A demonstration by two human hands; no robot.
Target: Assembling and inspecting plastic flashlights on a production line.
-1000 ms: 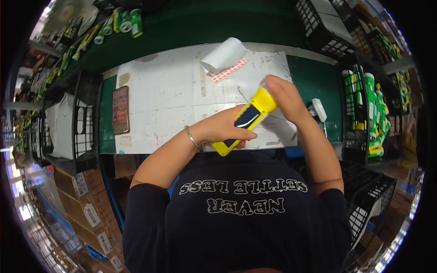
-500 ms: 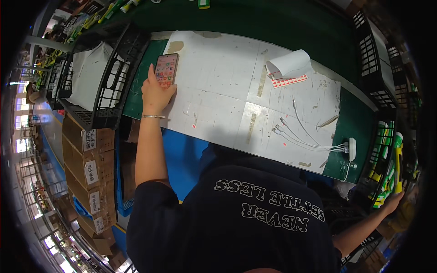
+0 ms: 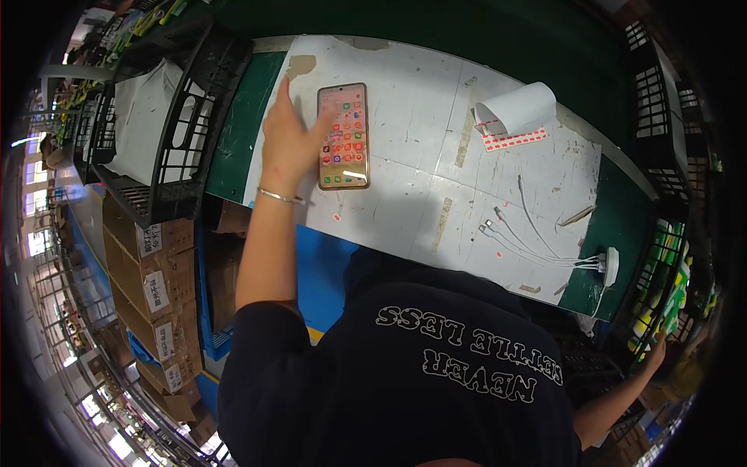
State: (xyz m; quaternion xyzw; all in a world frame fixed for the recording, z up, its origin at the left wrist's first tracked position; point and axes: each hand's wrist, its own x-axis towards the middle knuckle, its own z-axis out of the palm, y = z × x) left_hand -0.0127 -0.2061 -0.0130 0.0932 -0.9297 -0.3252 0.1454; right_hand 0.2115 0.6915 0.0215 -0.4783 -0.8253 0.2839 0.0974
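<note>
Gold-rimmed phone [image 3: 348, 152] seems kept near the table's [image 3: 405, 117] left edge for reach. I see left hand [image 3: 292, 146] spread, gripping nothing; right hand [image 3: 657, 354], can't tell

White outlined lettering [image 3: 484, 377] on black shirt [image 3: 389, 416]; dark characters [image 3: 157, 291] on white labels [image 3: 173, 378] of cartons [image 3: 180, 257].

Left hand [image 3: 292, 144] at lit phone [image 3: 344, 148], right hand [image 3: 655, 355] near green tubes [image 3: 674, 305], white cables [image 3: 577, 262]
</note>
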